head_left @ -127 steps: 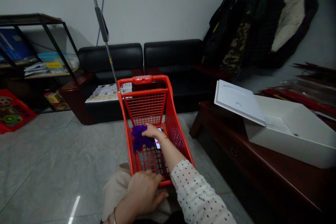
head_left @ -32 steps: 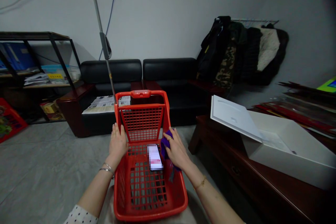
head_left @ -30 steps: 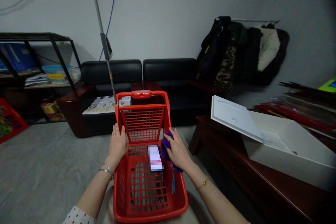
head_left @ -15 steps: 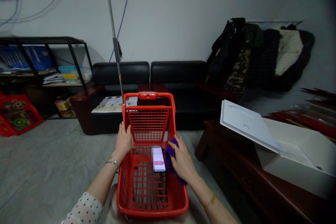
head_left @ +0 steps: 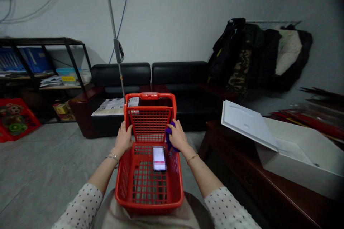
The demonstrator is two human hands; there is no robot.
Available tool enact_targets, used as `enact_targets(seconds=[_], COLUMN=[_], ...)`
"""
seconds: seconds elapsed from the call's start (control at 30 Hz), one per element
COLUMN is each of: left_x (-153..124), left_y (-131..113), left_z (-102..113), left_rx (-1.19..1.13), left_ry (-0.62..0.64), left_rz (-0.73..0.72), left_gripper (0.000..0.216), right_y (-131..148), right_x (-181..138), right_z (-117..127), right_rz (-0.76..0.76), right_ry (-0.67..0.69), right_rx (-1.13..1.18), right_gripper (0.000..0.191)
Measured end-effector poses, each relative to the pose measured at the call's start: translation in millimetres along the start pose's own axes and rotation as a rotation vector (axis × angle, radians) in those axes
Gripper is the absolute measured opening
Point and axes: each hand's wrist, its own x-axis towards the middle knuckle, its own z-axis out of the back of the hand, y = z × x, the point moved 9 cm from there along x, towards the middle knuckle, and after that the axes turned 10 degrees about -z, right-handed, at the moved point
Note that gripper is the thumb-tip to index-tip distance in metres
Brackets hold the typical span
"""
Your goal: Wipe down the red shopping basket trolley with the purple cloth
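Observation:
A red plastic shopping basket [head_left: 176, 182] with a grid floor and a tall back handle rests on my lap. My left hand [head_left: 123, 138] grips its left side wall, thumb inside and fingers outside. On the far right side, my right hand [head_left: 178, 136] presses a purple cloth [head_left: 168, 138] against the wall, partly hiding the cloth. A phone [head_left: 159, 158] with a lit, blurred screen lies on the basket floor. A grey pole [head_left: 112, 18] rises by the back left of the handle.
A black sofa [head_left: 180, 78] with newspapers [head_left: 110, 106] on its seat stands ahead. At right, an open white box [head_left: 298, 143] sits on a dark wooden table [head_left: 239, 164]. Shelves [head_left: 64, 41] stand at left, and coats [head_left: 252, 57] hang on the right wall.
My right hand has slid the cloth forward and up along the right wall. The whole view has shifted slightly right. My left hand keeps its hold on the basket.

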Motion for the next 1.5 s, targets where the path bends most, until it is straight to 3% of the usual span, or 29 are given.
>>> enact_targets(seconds=[0.2, 0.33, 0.43, 0.53, 0.6, 0.7, 0.93, 1.03, 1.17, 1.4, 1.5], left_x=[33.8, 50.8, 31.1, -20.0, -60.8, -100.9, -91.9, -83.5, -75.3, -65.8, -62.5], left_y=[19.8, 8.2, -34.4, -117.4, -159.1, -176.9, -133.8, -109.7, -77.4, -41.6, -28.0], left_z=[-8.4, -3.4, -1.6, -18.1, -28.9, -37.7, -18.9, -8.8, -6.9, -12.8, -18.0], left_rx=[0.037, 0.079, -0.070, -0.327, -0.406, -0.447, -0.454, -0.451, -0.446, -0.434, -0.411], left_ry=[0.160, 0.276, 0.275, 0.352, 0.412, 0.470, 0.445, 0.411, 0.449, 0.473, 0.499], left_rz=[-0.045, 0.019, 0.146, -0.014, -0.104, -0.103, -0.226, -0.335, -0.361, -0.351, -0.343], left_gripper=[0.085, 0.081, 0.079, 0.083, 0.086, 0.077, 0.064, 0.060, 0.059, 0.055, 0.052], right_y=[6.2, 11.9, 11.3, 9.8, 9.2, 7.9, -24.5, -42.1, -33.7, -11.7, -7.4], right_x=[-36.5, -40.7, -44.2, -47.2, -48.6, -49.6, -24.4, 2.5, 33.4, 49.8, 44.1], right_z=[-3.2, -2.0, -0.2, 3.1, 4.3, 5.9, 30.8, 57.2, 81.6, 59.4, 58.7], right_rz=[-0.082, -0.148, -0.189, -0.210, -0.215, -0.197, -0.003, 0.066, 0.176, 0.208, 0.177], right_ry=[-0.004, -0.054, -0.098, -0.132, -0.130, -0.106, 0.014, -0.029, -0.104, 0.054, 0.028], right_rx=[0.067, 0.079, 0.097, 0.109, 0.097, 0.058, -0.013, -0.124, -0.158, -0.273, -0.327], right_gripper=[0.055, 0.051, 0.051, 0.050, 0.050, 0.049, 0.057, 0.063, 0.072, 0.045, 0.052])
